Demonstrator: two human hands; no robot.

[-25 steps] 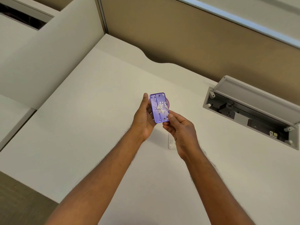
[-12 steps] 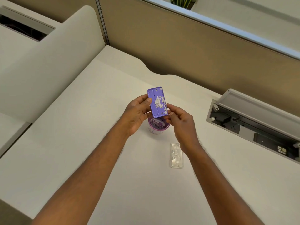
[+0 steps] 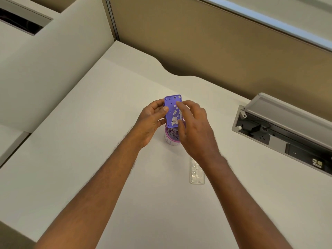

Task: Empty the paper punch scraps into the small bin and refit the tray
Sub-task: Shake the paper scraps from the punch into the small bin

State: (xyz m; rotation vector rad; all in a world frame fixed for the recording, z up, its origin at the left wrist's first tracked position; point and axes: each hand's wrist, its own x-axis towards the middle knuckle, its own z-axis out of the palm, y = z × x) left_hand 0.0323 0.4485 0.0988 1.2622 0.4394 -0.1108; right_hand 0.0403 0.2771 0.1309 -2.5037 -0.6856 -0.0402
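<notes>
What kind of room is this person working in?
Most likely an office cubicle: a white desk fenced by a tan partition panel, with an open power and cable box recessed in the desktop.

Both bare forearms reach forward and meet. The left hand (image 3: 152, 121) is curled in a grip. The right hand (image 3: 195, 126) has its fingers (image 3: 181, 105) spread.

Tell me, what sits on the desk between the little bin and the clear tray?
In the head view, only the right hand hangs over that stretch between the small bin and the clear tray; the visible desk there is bare.
</notes>
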